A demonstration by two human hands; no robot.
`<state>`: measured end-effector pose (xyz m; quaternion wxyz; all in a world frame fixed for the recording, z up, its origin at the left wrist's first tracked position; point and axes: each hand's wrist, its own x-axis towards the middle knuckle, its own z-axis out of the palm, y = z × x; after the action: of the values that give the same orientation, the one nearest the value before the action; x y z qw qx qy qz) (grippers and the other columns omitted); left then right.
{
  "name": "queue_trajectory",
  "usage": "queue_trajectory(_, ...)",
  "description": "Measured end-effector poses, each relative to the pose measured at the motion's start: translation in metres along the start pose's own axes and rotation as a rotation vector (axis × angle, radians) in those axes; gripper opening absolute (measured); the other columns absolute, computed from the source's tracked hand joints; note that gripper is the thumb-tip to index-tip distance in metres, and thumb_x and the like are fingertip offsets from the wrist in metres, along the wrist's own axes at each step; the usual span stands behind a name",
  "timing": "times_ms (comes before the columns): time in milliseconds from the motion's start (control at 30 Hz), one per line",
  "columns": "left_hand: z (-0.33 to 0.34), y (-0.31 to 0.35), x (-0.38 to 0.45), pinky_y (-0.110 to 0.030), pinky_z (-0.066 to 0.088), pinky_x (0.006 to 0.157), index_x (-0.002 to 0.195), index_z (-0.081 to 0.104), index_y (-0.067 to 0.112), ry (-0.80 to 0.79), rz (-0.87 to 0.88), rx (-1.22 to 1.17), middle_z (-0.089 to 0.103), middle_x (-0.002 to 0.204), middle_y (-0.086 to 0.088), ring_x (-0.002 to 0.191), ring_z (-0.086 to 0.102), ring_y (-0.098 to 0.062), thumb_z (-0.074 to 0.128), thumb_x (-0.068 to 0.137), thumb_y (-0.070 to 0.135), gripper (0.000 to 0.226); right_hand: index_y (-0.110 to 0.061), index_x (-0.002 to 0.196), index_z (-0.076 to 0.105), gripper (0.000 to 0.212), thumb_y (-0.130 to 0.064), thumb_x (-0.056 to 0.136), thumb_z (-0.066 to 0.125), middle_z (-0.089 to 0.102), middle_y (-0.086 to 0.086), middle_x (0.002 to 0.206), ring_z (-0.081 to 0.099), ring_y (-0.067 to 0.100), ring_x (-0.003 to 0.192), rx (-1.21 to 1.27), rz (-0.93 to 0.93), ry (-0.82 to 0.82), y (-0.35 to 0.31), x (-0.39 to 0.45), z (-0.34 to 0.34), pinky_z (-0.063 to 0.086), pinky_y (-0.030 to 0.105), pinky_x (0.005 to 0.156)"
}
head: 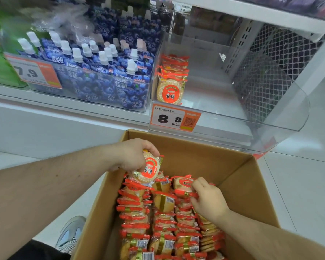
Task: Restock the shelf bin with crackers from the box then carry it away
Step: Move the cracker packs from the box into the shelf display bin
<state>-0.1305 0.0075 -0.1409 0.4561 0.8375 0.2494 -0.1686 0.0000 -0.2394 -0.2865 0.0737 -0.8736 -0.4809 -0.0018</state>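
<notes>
An open cardboard box [238,177] stands on the floor below the shelf, packed with rows of red-wrapped round cracker packs [135,218]. My left hand [133,156] grips one cracker pack [148,170], lifted slightly above the left row. My right hand [208,199] is down in the box, fingers closed around packs in the right row [182,184]. The clear shelf bin [223,102] above holds one short row of cracker packs [172,79] along its left wall.
A price tag reading 8.8 [174,119] hangs on the bin front. Left of it, a clear bin holds blueberry jelly pouches [101,72] with white caps. White mesh [270,62] closes the shelf's right end. My grey shoe [71,235] rests left of the box.
</notes>
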Motion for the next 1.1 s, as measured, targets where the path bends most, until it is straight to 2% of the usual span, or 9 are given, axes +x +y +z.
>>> queue_trajectory(133,-0.011,0.006,-0.01,-0.022,0.042,0.049,0.106,0.064,0.037,0.052,0.063,-0.002,0.054,0.103,0.002,0.053,0.047,-0.011,0.056,0.079,-0.012,0.057,-0.019,0.082,0.04,0.029,-0.012,0.061,0.058,0.05,0.003,0.081,0.049,0.022,0.058,-0.008,-0.323,0.287,-0.004,-0.002,-0.05,0.043,0.029,0.048)
queue_trajectory(267,-0.015,0.013,-0.019,-0.025,0.048,0.055,0.117,0.063,0.04,0.068,0.101,-0.07,0.053,0.088,0.006,0.047,0.047,-0.01,0.055,0.078,-0.011,0.064,-0.017,0.08,0.041,0.025,-0.005,0.062,0.053,0.04,-0.002,0.087,0.044,0.017,0.07,0.053,-0.4,0.509,-0.024,0.001,-0.091,0.038,0.022,0.056)
queue_trajectory(367,-0.012,0.019,-0.027,-0.02,0.042,0.047,0.123,0.057,0.043,0.051,0.125,-0.159,0.061,0.106,-0.001,0.053,0.049,-0.011,0.061,0.077,-0.011,0.071,-0.016,0.077,0.039,0.022,-0.004,0.064,0.052,0.04,-0.003,0.085,0.044,0.016,0.07,0.134,-0.389,0.637,-0.043,0.004,-0.111,0.041,0.023,0.056)
queue_trajectory(433,-0.01,0.022,-0.03,-0.025,0.046,0.055,0.121,0.055,0.042,0.042,0.141,-0.252,0.057,0.12,0.003,0.061,0.054,-0.015,0.063,0.074,-0.013,0.072,-0.016,0.078,0.04,0.021,-0.005,0.066,0.053,0.04,-0.004,0.086,0.045,0.015,0.07,0.173,-0.376,0.679,-0.054,0.005,-0.119,0.039,0.02,0.058)
queue_trajectory(600,-0.007,0.029,-0.038,-0.036,0.047,0.062,0.119,0.059,0.029,-0.075,0.163,-0.51,0.06,0.117,-0.03,0.083,0.06,-0.03,0.065,0.058,-0.008,0.072,-0.017,0.079,0.042,0.035,0.003,0.059,0.063,0.048,0.003,0.079,0.048,0.021,0.065,0.172,-0.389,0.64,-0.074,0.008,-0.128,0.044,0.029,0.053)
queue_trajectory(800,-0.011,0.035,-0.047,-0.048,0.056,0.083,0.121,0.059,0.027,-0.026,0.264,-0.583,0.071,0.107,-0.015,0.096,0.069,-0.033,0.072,0.074,-0.011,0.061,-0.013,0.086,0.052,0.021,-0.008,0.066,0.054,0.048,0.001,0.086,0.048,0.016,0.073,0.272,-0.442,0.43,-0.086,0.006,-0.146,0.044,0.024,0.059)
queue_trajectory(933,-0.017,0.041,-0.052,-0.052,0.057,0.084,0.123,0.057,0.029,0.111,0.363,-0.486,0.07,0.108,-0.01,0.094,0.071,-0.028,0.072,0.072,-0.015,0.069,-0.026,0.091,0.047,0.025,-0.024,0.07,0.059,0.047,-0.004,0.076,0.044,0.005,0.065,0.433,-0.258,0.531,-0.093,0.012,-0.169,0.04,0.024,0.055)
queue_trajectory(1000,-0.022,0.045,-0.056,-0.052,0.058,0.082,0.126,0.053,0.033,0.118,0.42,-0.468,0.069,0.111,-0.008,0.094,0.071,-0.027,0.071,0.072,-0.015,0.074,-0.035,0.097,0.044,0.034,-0.04,0.069,0.062,0.05,0.002,0.07,0.045,0.01,0.058,0.563,-0.057,0.531,-0.096,0.022,-0.183,0.039,0.027,0.053)
queue_trajectory(1100,-0.028,0.05,-0.062,-0.057,0.056,0.08,0.132,0.046,0.041,0.114,0.474,-0.437,0.066,0.113,-0.01,0.095,0.069,-0.034,0.074,0.07,-0.007,0.084,-0.042,0.116,0.038,0.065,-0.042,0.063,0.076,0.058,-0.009,0.103,0.051,0.007,0.06,0.786,0.069,0.337,-0.101,0.037,-0.204,0.044,0.025,0.057)
